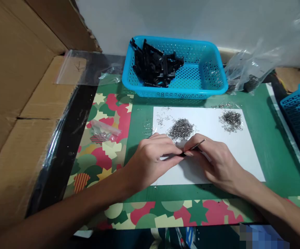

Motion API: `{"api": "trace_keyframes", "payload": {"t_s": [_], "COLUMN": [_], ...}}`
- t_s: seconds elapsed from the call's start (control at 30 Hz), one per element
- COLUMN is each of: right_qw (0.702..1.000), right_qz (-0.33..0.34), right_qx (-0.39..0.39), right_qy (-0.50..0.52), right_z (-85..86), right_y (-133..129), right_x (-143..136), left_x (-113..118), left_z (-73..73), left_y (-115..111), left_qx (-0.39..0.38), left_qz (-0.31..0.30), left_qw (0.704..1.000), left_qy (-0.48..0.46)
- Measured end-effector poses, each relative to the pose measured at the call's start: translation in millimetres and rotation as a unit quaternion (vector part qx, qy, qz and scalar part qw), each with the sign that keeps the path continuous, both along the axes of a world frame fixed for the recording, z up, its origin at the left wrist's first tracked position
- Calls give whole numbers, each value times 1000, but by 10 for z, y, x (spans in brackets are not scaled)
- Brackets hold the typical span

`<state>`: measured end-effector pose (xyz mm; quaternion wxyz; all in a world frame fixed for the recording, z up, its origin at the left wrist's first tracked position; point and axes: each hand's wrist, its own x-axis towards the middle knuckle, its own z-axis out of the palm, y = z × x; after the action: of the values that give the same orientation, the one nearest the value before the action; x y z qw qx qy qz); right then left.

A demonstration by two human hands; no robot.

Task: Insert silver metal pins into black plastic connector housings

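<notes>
My left hand (157, 155) is closed, thumb and fingers pinching a small black piece (183, 154) that my fingers mostly hide. Right against it, my right hand (212, 155) is closed on a slim metal tool (198, 144), whose thin end sticks up past the fingers; its exact kind is unclear. Both hands meet over a white sheet of paper (233, 166). Just beyond them lies a dark pile of tiny bent metal wire pieces (181, 129). A second, similar pile (231, 120) sits at the sheet's far right.
A blue plastic basket (174, 92) with black plastic parts (157, 65) stands behind the sheet. Clear bags (253, 72) are at the back right, and a small bag (104, 131) lies left. Cardboard (17, 86) borders the left; another blue basket (299, 110) is right.
</notes>
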<state>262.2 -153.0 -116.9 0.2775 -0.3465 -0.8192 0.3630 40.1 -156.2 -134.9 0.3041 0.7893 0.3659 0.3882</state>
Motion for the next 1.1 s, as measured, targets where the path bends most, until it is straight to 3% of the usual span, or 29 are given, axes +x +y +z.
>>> {"api": "trace_keyframes", "payload": {"t_s": [0.1, 0.2, 0.27, 0.33, 0.4, 0.5, 0.6, 0.87, 1.1], "right_qw": [995, 968, 944, 936, 948, 970, 969, 960, 957], "right_qz": [-70, -164, -194, -202, -212, -228, -224, -229, -219], "right_qx": [-48, -94, -119, -146, -143, -85, -52, -76, -75], "right_qy": [54, 165, 239, 250, 190, 24, -91, -141, -175], "right_z": [24, 47, 45, 34, 22, 6, -32, -125, -116], "right_y": [47, 193, 307, 393, 431, 424, 397, 377, 376], "right_x": [39, 184, 310, 409, 449, 400, 312, 250, 261], "left_x": [-2, -26, -45, -59, -68, -84, -110, -82, -66], "left_z": [9, 74, 130, 177, 205, 212, 185, 134, 104], "left_y": [9, -4, -18, -24, -20, -8, -18, -94, -83], "left_qx": [14, 9, 12, -3, -27, -49, -62, -177, -193], "left_qz": [17, 29, 41, 52, 65, 73, 73, 109, 123], "left_qw": [1000, 999, 999, 997, 996, 993, 993, 978, 973], "left_qy": [-16, 10, 32, 48, 61, 74, 72, -24, -30]}}
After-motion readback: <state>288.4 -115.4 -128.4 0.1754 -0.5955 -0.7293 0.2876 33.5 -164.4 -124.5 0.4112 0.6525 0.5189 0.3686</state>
